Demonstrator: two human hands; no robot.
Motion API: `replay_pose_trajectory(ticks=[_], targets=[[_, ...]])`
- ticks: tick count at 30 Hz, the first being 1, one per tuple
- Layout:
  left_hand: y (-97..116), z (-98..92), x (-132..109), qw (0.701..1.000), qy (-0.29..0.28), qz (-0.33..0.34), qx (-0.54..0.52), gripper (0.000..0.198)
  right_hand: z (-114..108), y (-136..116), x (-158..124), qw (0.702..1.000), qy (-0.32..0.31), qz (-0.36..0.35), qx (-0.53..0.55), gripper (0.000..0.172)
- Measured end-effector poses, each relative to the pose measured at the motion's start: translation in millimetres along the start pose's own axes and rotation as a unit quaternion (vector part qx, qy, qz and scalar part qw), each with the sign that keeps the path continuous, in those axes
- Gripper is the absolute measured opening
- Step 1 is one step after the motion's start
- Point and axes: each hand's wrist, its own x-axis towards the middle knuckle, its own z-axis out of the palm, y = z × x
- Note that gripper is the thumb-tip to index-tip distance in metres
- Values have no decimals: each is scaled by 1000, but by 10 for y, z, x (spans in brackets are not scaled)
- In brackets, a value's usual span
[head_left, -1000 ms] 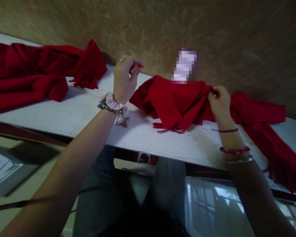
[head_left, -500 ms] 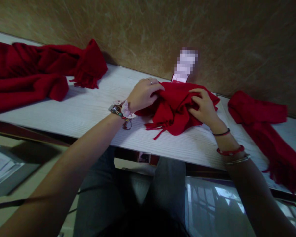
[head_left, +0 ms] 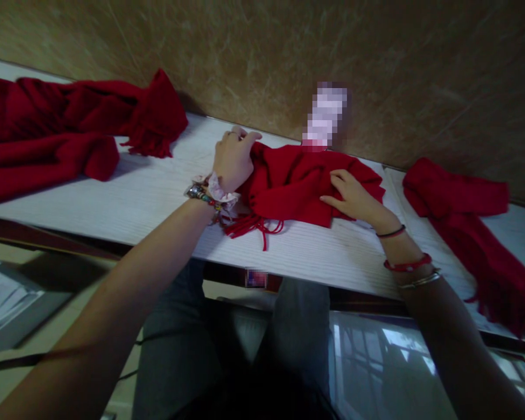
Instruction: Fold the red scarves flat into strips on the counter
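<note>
A red fringed scarf (head_left: 297,181) lies in a rumpled, folded heap on the white table (head_left: 157,204) in front of me. At its left end my left hand (head_left: 234,158) is closed on the cloth, its fingers curled over the edge and partly hidden. The fringe (head_left: 254,226) hangs loose towards the table's front edge, near my left wrist. My right hand (head_left: 350,195) rests on the right part of the scarf with fingers apart, pressing on the cloth without gripping it.
More red scarves (head_left: 79,111) lie bunched on the left. Another folded red scarf (head_left: 455,204) is on the right, its fringe near the front edge. A pixelated upright phone-like object (head_left: 326,114) leans against the brown wall (head_left: 262,58) behind the heap.
My left hand has moved left, drawing the scarf's left end and fringe with it. The cloth lies flatter and wider. My right hand has shifted slightly, its fingers flatter on the scarf.
</note>
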Motion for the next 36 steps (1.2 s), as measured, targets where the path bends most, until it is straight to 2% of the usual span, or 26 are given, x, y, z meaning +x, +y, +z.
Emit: replay_pose_trajectory(ticks=[2,3,4,6,8,9,10,12,15,17,19,21,22,24,26,28,30,32,34,36], targets=[[67,-35,-13,997,46,48,-46,34,-24,-9,8,1000,1,-10,-8,30],[122,-51,-28,992,48,89,-69,34,-53,-6,14,1000,22,-10,-9,30],[185,-59,-47,987,28,133,-83,36,-87,6,19,999,53,-5,-10,32],[301,-41,-95,975,-53,203,-75,49,-149,74,13,991,132,27,-18,38],[370,12,-133,966,-130,220,-37,67,-172,196,-16,977,196,71,-33,44],[378,40,-140,965,-152,212,-18,72,-162,266,-38,973,209,90,-37,46],[369,59,-137,966,-161,200,-2,73,-140,332,-59,973,205,103,-37,48],[299,56,-102,972,-156,172,30,63,-77,420,-90,982,151,115,-19,49],[70,-69,-15,985,-112,86,102,43,-13,379,-73,992,72,104,32,44],[-150,-186,31,988,-41,-16,148,38,-17,260,-29,991,76,92,66,43],[-372,-269,60,975,67,-146,153,39,-33,136,16,988,106,76,78,45],[-523,-286,78,961,128,-208,133,46,-23,65,41,989,129,52,55,51],[-552,-270,84,965,135,-202,103,49,0,58,43,990,130,40,37,54],[-502,-202,85,988,100,-117,29,51,75,90,31,995,97,19,14,60],[-334,-114,60,999,19,8,-31,50,165,152,11,999,30,0,12,59],[-123,-29,6,992,-79,90,-42,56,232,201,0,999,-30,-17,18,49],[53,39,-56,978,-174,110,-19,70,257,211,4,998,-55,-29,26,40],[153,86,-102,969,-223,107,10,78,250,184,18,997,-52,-37,42,32],[185,108,-115,968,-225,106,36,74,230,137,33,997,-42,-40,59,23],[186,106,-99,971,-203,111,60,61,210,93,46,997,-28,-35,67,12]])
